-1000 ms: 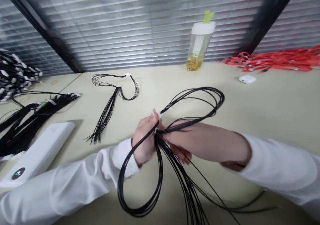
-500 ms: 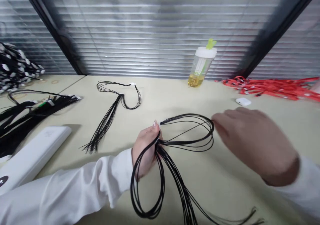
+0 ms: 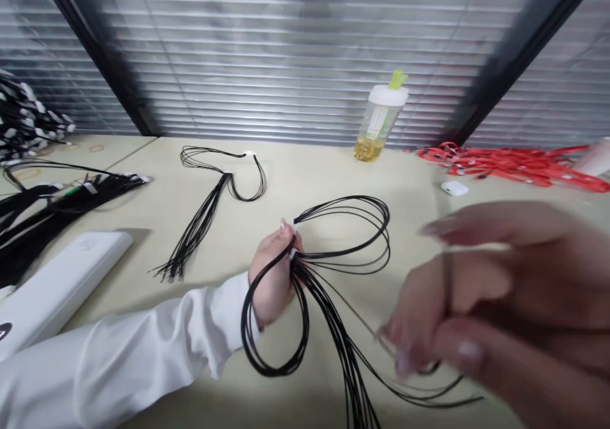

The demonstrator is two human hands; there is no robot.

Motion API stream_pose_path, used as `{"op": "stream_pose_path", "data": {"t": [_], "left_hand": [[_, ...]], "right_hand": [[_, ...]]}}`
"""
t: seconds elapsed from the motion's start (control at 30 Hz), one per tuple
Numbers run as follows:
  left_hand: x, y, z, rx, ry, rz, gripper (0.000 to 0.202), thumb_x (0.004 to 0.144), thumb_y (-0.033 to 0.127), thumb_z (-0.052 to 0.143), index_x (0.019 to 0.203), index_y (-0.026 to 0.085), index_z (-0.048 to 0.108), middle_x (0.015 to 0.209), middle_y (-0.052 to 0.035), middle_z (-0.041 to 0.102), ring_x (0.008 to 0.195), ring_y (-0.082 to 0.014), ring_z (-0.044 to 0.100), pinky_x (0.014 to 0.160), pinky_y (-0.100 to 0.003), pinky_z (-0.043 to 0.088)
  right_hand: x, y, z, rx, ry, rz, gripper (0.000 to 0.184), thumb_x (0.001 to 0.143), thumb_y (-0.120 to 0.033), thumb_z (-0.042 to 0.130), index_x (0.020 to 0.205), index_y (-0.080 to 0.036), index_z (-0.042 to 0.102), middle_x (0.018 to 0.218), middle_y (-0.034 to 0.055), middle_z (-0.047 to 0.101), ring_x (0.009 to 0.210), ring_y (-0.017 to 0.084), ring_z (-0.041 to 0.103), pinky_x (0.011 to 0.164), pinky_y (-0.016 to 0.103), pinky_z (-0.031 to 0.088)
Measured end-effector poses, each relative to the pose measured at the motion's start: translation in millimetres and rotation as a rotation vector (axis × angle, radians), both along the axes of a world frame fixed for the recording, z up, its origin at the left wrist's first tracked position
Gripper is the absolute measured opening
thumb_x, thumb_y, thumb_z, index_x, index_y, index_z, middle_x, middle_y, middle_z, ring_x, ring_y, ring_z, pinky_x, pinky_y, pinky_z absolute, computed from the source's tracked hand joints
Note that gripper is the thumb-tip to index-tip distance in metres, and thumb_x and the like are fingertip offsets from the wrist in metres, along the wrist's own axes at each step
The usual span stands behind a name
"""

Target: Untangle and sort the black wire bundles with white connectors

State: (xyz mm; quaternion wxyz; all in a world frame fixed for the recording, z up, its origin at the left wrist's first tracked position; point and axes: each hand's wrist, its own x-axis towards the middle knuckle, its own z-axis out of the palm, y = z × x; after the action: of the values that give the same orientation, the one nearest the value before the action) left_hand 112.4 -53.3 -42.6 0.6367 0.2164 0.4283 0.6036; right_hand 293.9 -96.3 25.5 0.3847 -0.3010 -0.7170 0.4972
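Note:
My left hand is closed on the crossing point of a bundle of thin black cords, pinching it near a small white tag. The bundle forms one loop to the right and one below my wrist, and its loose ends trail toward the near table edge. My right hand is raised close to the camera and blurred. Its fingers are curled, with a single black cord running between them. A second, similar black cord bundle lies flat further back on the left.
A white flat device lies near left. More black cords are piled far left. A clear bottle with a green lid stands by the blinds. Red lanyards and a small white case lie back right.
My right hand let go of the bundle's crossing, reached out over the right loop, then pulled back toward the camera with one cord between its fingers. The left hand kept its grip.

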Motion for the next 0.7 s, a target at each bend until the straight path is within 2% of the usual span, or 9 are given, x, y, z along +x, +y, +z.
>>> {"op": "stream_pose_path", "data": {"t": [0.03,0.07,0.13,0.27,0.33,0.4,0.47,0.57,0.7], "left_hand": [[0.2,0.0,-0.3,0.017,0.013,0.016,0.041,0.073,0.048,0.058,0.060,0.014,0.041,0.047,0.0052,0.032,0.039,-0.0042,0.027,0.038,-0.018,0.020],[0.3,-0.1,-0.5,0.027,0.026,0.023,0.041,0.073,0.049,0.057,0.060,0.014,0.040,0.047,0.0052,0.032,0.039,-0.0043,0.028,0.039,-0.019,0.021],[0.5,-1.1,-0.4,0.027,0.040,0.007,0.039,0.073,0.047,0.057,0.061,0.014,0.040,0.047,0.0050,0.032,0.040,-0.0048,0.029,0.040,-0.019,0.021],[-0.2,-5.1,-1.6,0.081,0.082,-0.054,0.036,0.074,0.044,0.057,0.061,0.014,0.042,0.046,0.0042,0.032,0.041,-0.0061,0.030,0.040,-0.020,0.022],[-1.1,-6.4,-3.5,0.111,0.068,-0.059,0.036,0.076,0.044,0.054,0.060,0.014,0.042,0.047,0.0036,0.033,0.043,-0.0065,0.031,0.042,-0.020,0.025],[-1.9,-6.5,-4.9,0.104,0.045,-0.054,0.034,0.076,0.041,0.055,0.060,0.014,0.043,0.048,0.0035,0.034,0.043,-0.0058,0.032,0.042,-0.019,0.025],[-2.2,-5.5,-5.1,0.083,0.049,-0.041,0.032,0.072,0.039,0.059,0.060,0.014,0.044,0.047,0.0042,0.034,0.041,-0.0050,0.030,0.039,-0.018,0.023],[-2.1,-3.3,-3.6,0.046,0.066,-0.051,0.035,0.069,0.043,0.061,0.059,0.015,0.044,0.045,0.0048,0.032,0.037,-0.0052,0.029,0.035,-0.018,0.020],[-2.2,-2.7,-0.9,0.040,0.033,-0.066,0.037,0.064,0.042,0.066,0.058,0.014,0.043,0.047,0.0051,0.035,0.038,-0.0036,0.029,0.036,-0.017,0.023]], "right_hand": [[-9.6,-5.9,3.1,-0.079,0.050,0.162,0.046,0.084,-0.019,0.049,0.123,-0.037,0.033,0.070,0.0000,0.058,0.061,0.012,0.060,0.058,0.023,0.053],[-17.7,-10.1,5.4,-0.125,0.076,0.243,0.047,0.084,-0.016,0.047,0.123,-0.036,0.032,0.073,-0.0003,0.058,0.062,0.011,0.061,0.057,0.020,0.053],[-29.8,-11.0,7.1,-0.174,0.078,0.290,0.048,0.085,-0.011,0.044,0.123,-0.036,0.030,0.080,-0.0008,0.060,0.065,0.009,0.061,0.055,0.017,0.052],[-42.2,15.9,1.0,-0.068,-0.014,0.046,0.042,0.085,-0.008,0.038,0.122,-0.028,0.032,0.078,-0.0022,0.061,0.058,0.005,0.054,0.049,0.013,0.045],[-44.0,34.5,-4.4,0.052,-0.119,-0.048,0.030,0.085,-0.010,0.040,0.113,-0.022,0.043,0.071,-0.0030,0.060,0.062,0.005,0.054,0.054,0.014,0.043],[-43.1,49.5,-10.4,0.222,-0.265,-0.103,0.014,0.085,-0.015,0.043,0.092,-0.019,0.055,0.069,-0.0034,0.059,0.065,0.005,0.053,0.060,0.016,0.042],[-40.4,59.0,-16.1,0.381,-0.380,-0.161,0.014,0.085,-0.018,0.047,0.078,-0.018,0.059,0.069,-0.0040,0.059,0.064,0.005,0.052,0.061,0.017,0.039],[-36.0,65.8,-21.6,0.505,-0.469,-0.247,0.014,0.082,-0.020,0.051,0.077,-0.019,0.063,0.067,-0.0047,0.060,0.058,0.004,0.049,0.057,0.018,0.036],[-33.7,69.4,-23.4,0.587,-0.511,-0.292,0.012,0.080,-0.021,0.055,0.072,-0.019,0.064,0.064,-0.0043,0.061,0.056,0.005,0.049,0.056,0.018,0.035]]}}
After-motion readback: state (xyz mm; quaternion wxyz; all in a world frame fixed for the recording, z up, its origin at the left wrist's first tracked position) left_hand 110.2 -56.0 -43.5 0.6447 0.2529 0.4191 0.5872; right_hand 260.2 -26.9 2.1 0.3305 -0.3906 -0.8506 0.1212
